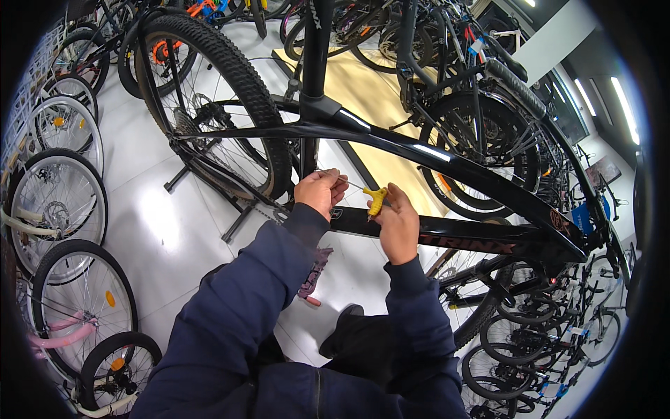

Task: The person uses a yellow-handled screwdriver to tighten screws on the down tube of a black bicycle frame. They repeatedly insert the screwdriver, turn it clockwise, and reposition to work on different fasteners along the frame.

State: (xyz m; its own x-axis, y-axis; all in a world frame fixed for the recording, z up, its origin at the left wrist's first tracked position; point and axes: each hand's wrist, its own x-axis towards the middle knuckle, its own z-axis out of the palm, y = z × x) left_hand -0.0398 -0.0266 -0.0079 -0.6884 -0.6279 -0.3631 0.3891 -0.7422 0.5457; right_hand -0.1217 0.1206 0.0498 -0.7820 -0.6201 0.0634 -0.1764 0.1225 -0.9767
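Observation:
Inside the main triangle of a black bicycle frame (447,164), my two hands work close together. My right hand (399,230) grips a yellow-handled Y-shaped wrench (377,200), in front of the down tube (453,229). From its handle a thin metal shaft runs left to my left hand (318,192). That hand is closed in a pinch beside the seat tube (309,150), near the tube's lower end. What its fingertips hold at the shaft's end is hidden. The knobby rear wheel (269,105) stands just beyond, up and to the left.
A black stand (237,223) props the rear wheel on the white tiled floor (157,209). Bicycles line the left side, including a white-rimmed wheel (59,206). More bicycles (481,126) stand behind the frame and at the right. A pedal (309,301) sticks out below my hands.

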